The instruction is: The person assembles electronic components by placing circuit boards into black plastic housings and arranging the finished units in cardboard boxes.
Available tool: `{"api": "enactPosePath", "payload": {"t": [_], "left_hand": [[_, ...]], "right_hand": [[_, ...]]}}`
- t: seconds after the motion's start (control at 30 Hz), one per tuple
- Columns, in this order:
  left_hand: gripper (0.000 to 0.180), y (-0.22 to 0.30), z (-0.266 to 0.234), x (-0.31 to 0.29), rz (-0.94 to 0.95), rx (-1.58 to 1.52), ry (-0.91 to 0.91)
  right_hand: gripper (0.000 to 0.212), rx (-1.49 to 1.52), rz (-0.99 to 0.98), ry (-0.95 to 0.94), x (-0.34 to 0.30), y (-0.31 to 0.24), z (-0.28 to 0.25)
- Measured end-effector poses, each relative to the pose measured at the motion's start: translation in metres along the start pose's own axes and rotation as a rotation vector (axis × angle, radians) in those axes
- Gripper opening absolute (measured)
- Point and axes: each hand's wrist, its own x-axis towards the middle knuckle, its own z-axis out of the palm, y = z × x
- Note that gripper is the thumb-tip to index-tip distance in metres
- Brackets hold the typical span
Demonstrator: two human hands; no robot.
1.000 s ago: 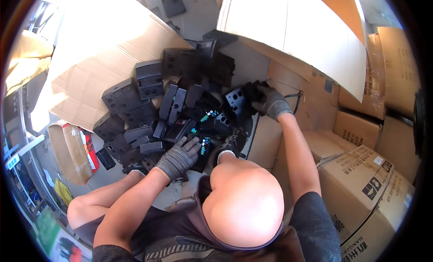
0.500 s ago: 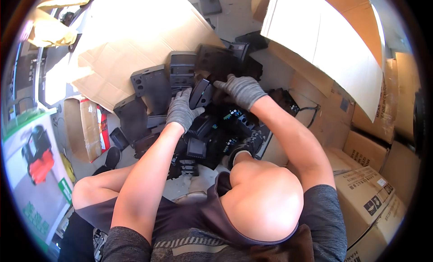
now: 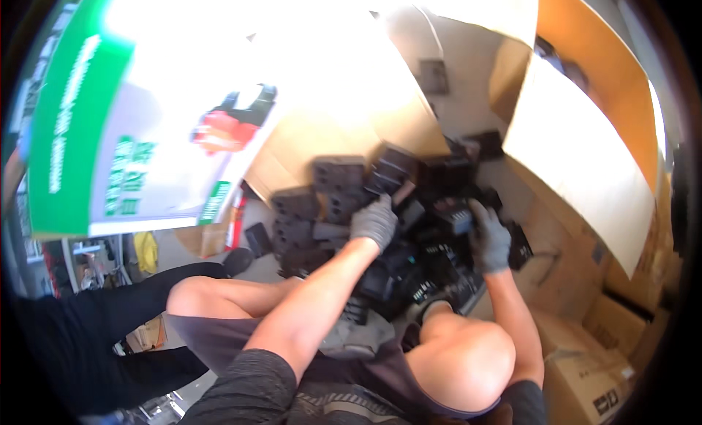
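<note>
A heap of black plastic casings (image 3: 340, 176) lies on the floor in front of my knees. My left hand (image 3: 374, 222), in a grey knitted glove, reaches into the heap's middle. Its fingers are closed at the lower edge of a tilted black plastic casing (image 3: 393, 169); motion blur hides the exact grip. My right hand (image 3: 490, 238), gloved alike, is over the heap's right side with its fingers stretched out. Beside those fingers lies a smaller black block (image 3: 455, 219); I cannot make out whether they touch it.
A large green and white carton (image 3: 175, 154) fills the upper left, near a person in black trousers (image 3: 110, 337). Flattened cardboard (image 3: 344, 118) lies behind the heap. An open carton (image 3: 578, 162) stands at right, above closed cartons (image 3: 592, 374). A yellow item (image 3: 145, 251) hangs far left.
My left hand has moved up and right to the tilted casing. The right hand has shifted right, away from it. The green and white carton has come up closer on the left. The whole view has shifted.
</note>
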Motion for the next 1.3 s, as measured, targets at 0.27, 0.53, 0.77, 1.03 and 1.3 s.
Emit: {"api": "enactPosePath", "payload": {"t": [0.27, 0.53, 0.77, 1.03, 1.3], "left_hand": [[0.024, -0.004, -0.074, -0.015, 0.133, -0.544, 0.481], [0.033, 0.078, -0.131, -0.051, 0.558, -0.815, 0.335], [0.061, 0.177, -0.194, -0.049, 0.699, -0.738, -0.193], [0.046, 0.132, -0.111, 0.016, 0.584, -0.493, -0.179], [0.04, -0.007, -0.018, 0.017, 0.339, -0.345, -0.091]], "right_hand": [[0.017, 0.683, 0.29, -0.152, 0.019, -0.054, -0.064], [0.024, 1.15, 0.276, -0.093, 0.047, -0.087, -0.117], [0.068, 1.577, 0.359, 0.116, 0.091, -0.034, -0.197], [0.043, 1.364, 0.699, 0.396, 0.132, 0.02, -0.261], [0.024, 0.393, 0.331, -0.296, -0.006, 0.063, -0.056]]}}
